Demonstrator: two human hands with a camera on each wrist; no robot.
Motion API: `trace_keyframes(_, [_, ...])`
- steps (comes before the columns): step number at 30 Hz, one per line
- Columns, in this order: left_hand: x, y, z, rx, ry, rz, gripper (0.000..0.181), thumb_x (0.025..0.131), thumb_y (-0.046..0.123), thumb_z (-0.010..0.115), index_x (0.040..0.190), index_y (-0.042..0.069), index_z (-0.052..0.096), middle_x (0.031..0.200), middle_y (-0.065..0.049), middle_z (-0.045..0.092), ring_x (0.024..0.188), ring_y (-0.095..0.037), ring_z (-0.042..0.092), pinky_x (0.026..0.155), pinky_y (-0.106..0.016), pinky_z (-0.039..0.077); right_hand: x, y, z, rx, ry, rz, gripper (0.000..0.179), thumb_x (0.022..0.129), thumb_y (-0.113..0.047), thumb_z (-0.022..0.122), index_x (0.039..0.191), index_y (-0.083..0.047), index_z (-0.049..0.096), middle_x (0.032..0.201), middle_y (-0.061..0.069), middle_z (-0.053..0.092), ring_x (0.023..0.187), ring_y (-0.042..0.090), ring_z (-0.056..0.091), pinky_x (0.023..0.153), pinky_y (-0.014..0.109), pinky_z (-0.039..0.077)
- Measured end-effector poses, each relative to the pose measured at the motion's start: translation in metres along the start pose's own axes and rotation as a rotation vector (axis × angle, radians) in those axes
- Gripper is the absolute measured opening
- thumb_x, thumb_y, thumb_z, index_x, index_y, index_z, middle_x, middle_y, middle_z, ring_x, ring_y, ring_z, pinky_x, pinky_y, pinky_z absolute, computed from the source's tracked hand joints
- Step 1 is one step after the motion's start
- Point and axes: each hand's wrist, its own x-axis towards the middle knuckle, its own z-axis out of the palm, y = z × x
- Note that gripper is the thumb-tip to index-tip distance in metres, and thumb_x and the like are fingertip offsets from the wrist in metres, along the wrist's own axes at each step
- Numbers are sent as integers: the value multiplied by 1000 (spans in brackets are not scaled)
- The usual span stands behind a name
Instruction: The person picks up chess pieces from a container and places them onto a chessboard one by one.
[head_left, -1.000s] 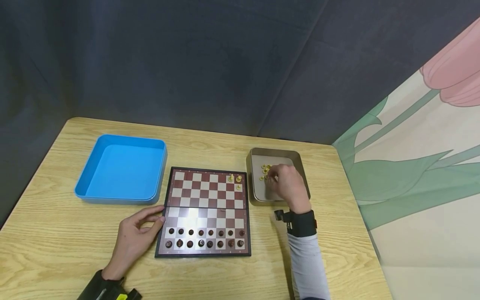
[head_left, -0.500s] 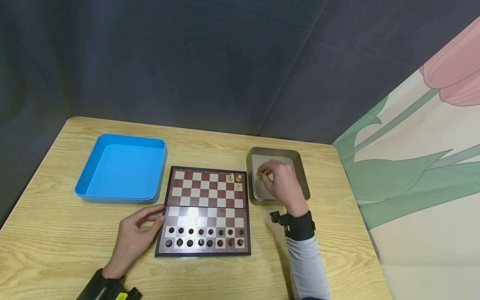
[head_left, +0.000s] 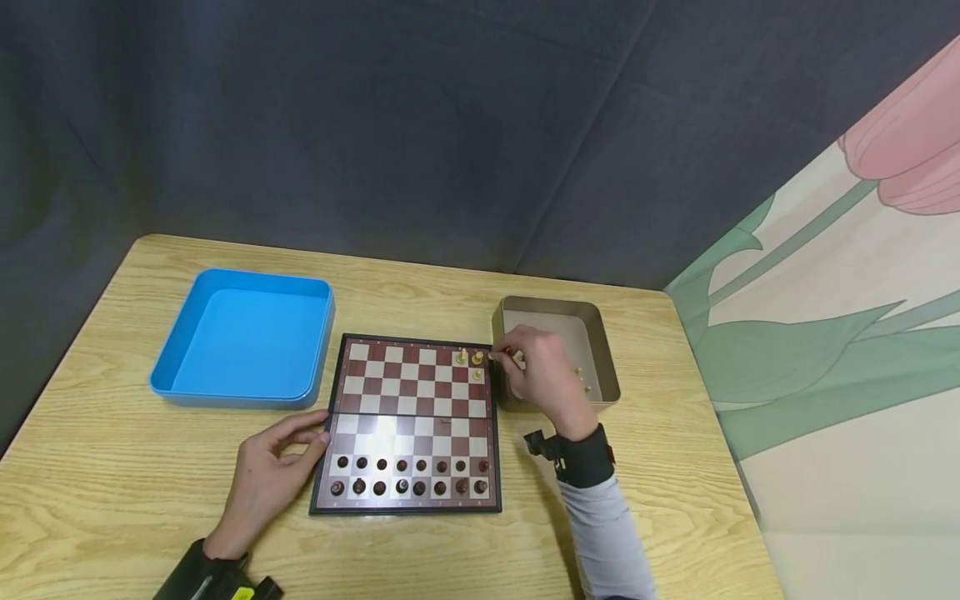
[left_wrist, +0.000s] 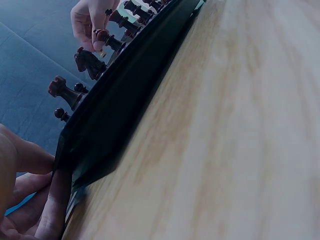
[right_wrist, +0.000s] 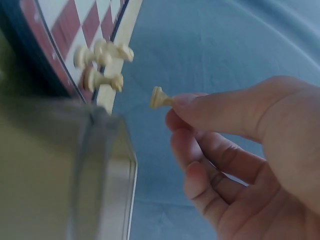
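My right hand [head_left: 546, 373] pinches a small pale chess piece [right_wrist: 160, 98] between thumb and forefinger, its base pointing outward and its top hidden. It is over the near rim of the metal tin, beside the board's far right corner. Three pale pieces [head_left: 477, 358] stand in that corner of the chessboard [head_left: 407, 428]. Along the board's near side stand two rows of dark chess pieces [head_left: 402, 486]. My left hand [head_left: 266, 475] rests at the board's left edge, thumb and forefinger touching it near the fold.
The metal tin [head_left: 610, 367] right of the board holds several pale pieces [head_left: 580, 372], partly hidden by my right hand. An empty-looking blue tray [head_left: 247, 342] sits at the back left. Dark cloth [head_left: 375, 133] hangs behind the wooden table [head_left: 420, 558].
The right hand has picked a pale piece out of the tin and moved left with it to the board's right edge. The left hand has stayed put.
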Motion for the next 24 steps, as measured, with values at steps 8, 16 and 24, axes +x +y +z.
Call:
trace_keyframes(8, [0, 0, 0, -14, -5, -2, 36, 91, 8, 77, 126, 0, 73, 107, -22, 75, 83, 3, 71, 65, -19, 62, 5, -10, 13, 38, -69, 1, 11, 94, -6, 72, 99, -4, 81, 97, 4, 76, 85, 17, 69, 72, 32, 59])
trace_keyframes(16, [0, -1, 0, -25, 0, 27, 35, 90, 6, 77, 124, 0, 74, 106, -22, 76, 85, -3, 73, 65, -21, 63, 5, -12, 25, 90, -95, -21, 10, 92, -4, 73, 98, -5, 81, 94, 4, 75, 83, 14, 68, 71, 28, 60])
trace_keyframes(24, [0, -1, 1, -7, 4, 34, 35, 89, 5, 78, 124, 0, 74, 107, -21, 76, 88, -17, 76, 65, -20, 62, 5, -14, 32, 80, -107, -41, 9, 92, -4, 74, 96, -7, 81, 92, 2, 74, 81, 13, 67, 71, 26, 59])
